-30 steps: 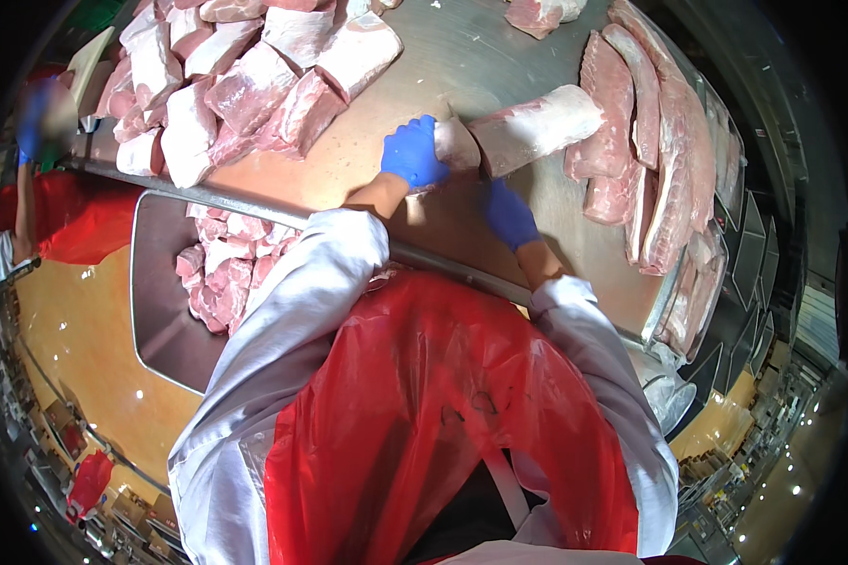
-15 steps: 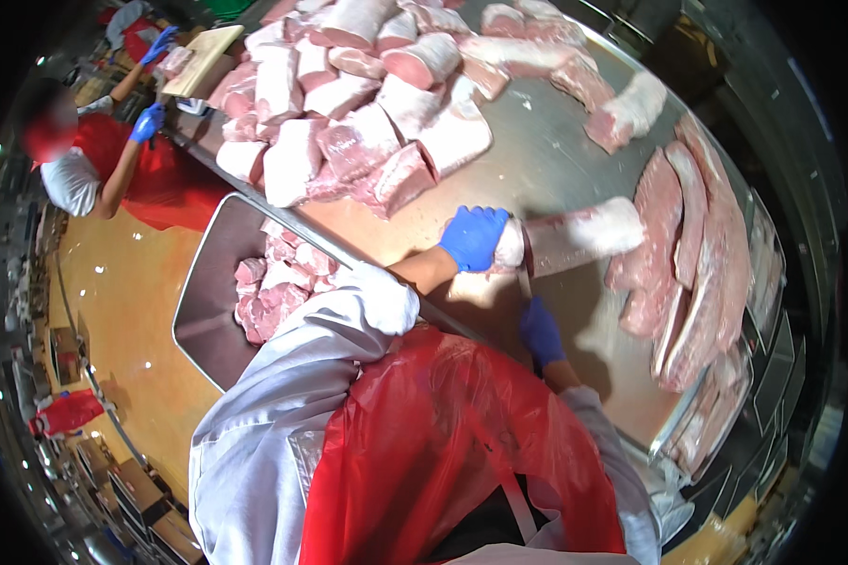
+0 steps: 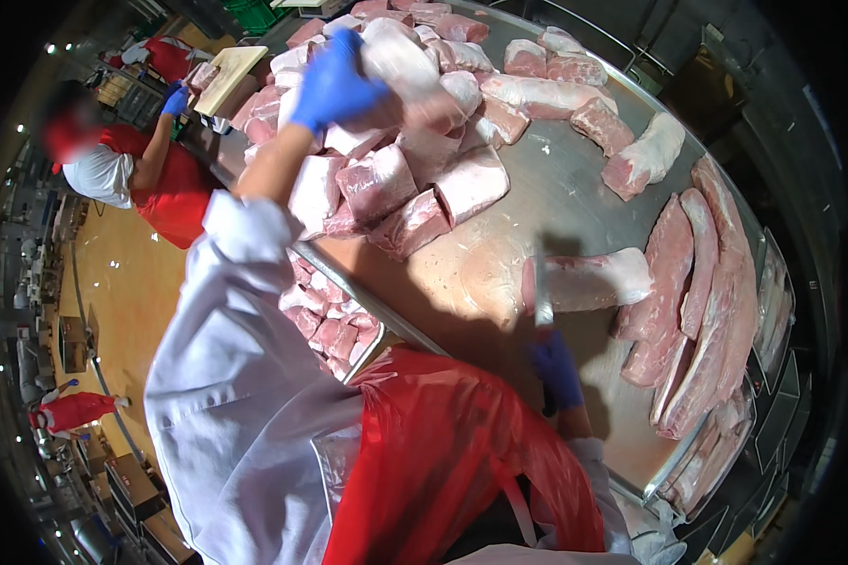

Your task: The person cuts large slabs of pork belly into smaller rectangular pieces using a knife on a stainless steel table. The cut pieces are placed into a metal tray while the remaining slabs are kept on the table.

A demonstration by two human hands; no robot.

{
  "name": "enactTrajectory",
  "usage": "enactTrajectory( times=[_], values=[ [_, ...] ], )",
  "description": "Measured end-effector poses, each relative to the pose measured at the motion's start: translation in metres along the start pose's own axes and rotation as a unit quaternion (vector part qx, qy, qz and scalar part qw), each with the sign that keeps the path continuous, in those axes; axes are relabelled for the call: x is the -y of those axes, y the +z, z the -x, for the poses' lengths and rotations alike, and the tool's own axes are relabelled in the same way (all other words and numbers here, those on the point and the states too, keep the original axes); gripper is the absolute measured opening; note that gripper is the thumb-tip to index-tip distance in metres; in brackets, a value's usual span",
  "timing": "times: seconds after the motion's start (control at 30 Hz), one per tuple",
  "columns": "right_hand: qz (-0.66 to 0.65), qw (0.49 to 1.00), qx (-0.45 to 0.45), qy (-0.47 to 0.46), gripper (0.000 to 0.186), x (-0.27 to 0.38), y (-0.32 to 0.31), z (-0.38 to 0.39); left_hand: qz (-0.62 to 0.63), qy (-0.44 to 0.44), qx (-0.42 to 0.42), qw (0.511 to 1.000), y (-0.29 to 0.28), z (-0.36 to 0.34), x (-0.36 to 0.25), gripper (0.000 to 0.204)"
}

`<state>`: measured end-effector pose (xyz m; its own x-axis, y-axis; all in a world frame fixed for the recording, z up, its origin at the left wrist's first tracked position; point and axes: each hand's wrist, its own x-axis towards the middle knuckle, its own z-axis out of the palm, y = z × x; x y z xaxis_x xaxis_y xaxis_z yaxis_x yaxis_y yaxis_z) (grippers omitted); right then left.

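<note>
My left hand (image 3: 337, 87), in a blue glove, is raised over the pile of cut pork pieces (image 3: 377, 184), thumb and fingers spread. Right beside it is a motion-blurred piece of pork loin (image 3: 402, 64); the hand does not look closed round it. My right hand (image 3: 558, 369), gloved in blue and partly in shadow, grips a knife (image 3: 543, 292). The blade points away from me, next to the cut end of a pork loin (image 3: 594, 280) lying crosswise on the metal table (image 3: 575, 179).
Several long loin strips (image 3: 716, 292) lie at the right. More pieces (image 3: 645, 155) rest at the far side. A bin (image 3: 367, 348) of meat chunks stands by the near left table edge, partly behind my sleeve. A co-worker (image 3: 151, 179) stands at the left by a cutting board (image 3: 231, 80).
My left hand has left the loin's end and swung up and left to the pile. The cut-off end piece is gone from the loin. The knife stays by the cut end.
</note>
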<state>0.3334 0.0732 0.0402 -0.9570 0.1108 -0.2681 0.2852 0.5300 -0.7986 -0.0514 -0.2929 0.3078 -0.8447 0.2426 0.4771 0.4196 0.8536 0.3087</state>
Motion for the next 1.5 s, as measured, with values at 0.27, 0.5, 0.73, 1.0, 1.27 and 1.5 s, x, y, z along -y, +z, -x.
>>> enactTrajectory(
  times=[0.27, 0.5, 0.73, 1.0, 1.27, 1.5],
  values=[
    [-0.049, 0.977, -0.154, 0.137, 0.016, -0.030, -0.056, 0.044, -0.214, 0.095, -0.082, 0.969, 0.035, -0.127, 0.146, 0.075],
    [0.131, 0.948, -0.272, 0.099, 0.023, -0.081, -0.099, -0.003, 0.101, 0.190, 0.378, 0.900, 0.251, 0.154, -0.236, 0.089],
    [0.240, 0.960, -0.131, 0.055, 0.020, -0.043, -0.097, -0.040, -0.068, 0.126, 0.384, 0.912, 0.299, 0.227, -0.269, 0.089],
    [0.255, 0.964, -0.070, -0.001, 0.022, -0.027, -0.057, -0.018, -0.115, 0.148, 0.371, 0.910, 0.274, 0.245, -0.225, 0.086],
    [0.244, 0.968, -0.047, 0.023, 0.031, -0.017, -0.042, -0.094, -0.102, 0.129, 0.367, 0.915, 0.269, 0.247, -0.232, 0.080],
    [0.265, 0.959, 0.022, 0.095, 0.036, -0.044, -0.050, -0.017, -0.090, 0.121, 0.357, 0.922, 0.278, 0.252, -0.222, 0.079]
  ],
)
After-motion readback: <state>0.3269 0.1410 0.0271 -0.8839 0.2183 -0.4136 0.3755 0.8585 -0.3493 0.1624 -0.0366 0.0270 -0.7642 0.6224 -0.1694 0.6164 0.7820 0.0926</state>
